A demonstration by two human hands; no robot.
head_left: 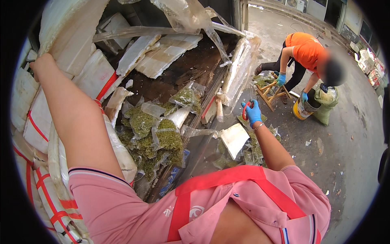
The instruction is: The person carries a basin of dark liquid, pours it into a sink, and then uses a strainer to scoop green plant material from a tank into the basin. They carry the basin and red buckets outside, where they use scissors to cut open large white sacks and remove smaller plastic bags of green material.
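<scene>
The hands are well apart: the bare left hand (38,63) braces on white foam boxes (87,71); the blue-gloved right hand (254,113) grips red-handled scissors (246,109), best kept pointed away.

Wearer: pink short-sleeved polo shirt (122,207), dark-and-white sleeve trim; red apron straps (221,179) across chest; blue glove on right hand (254,113); left hand (38,63) bare; thin wrist bracelet (258,126).

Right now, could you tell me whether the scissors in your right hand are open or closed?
Cannot tell. The gloved right hand wraps the red-handled scissors, and the thin blades rising above it are too small to show any gap.
</scene>
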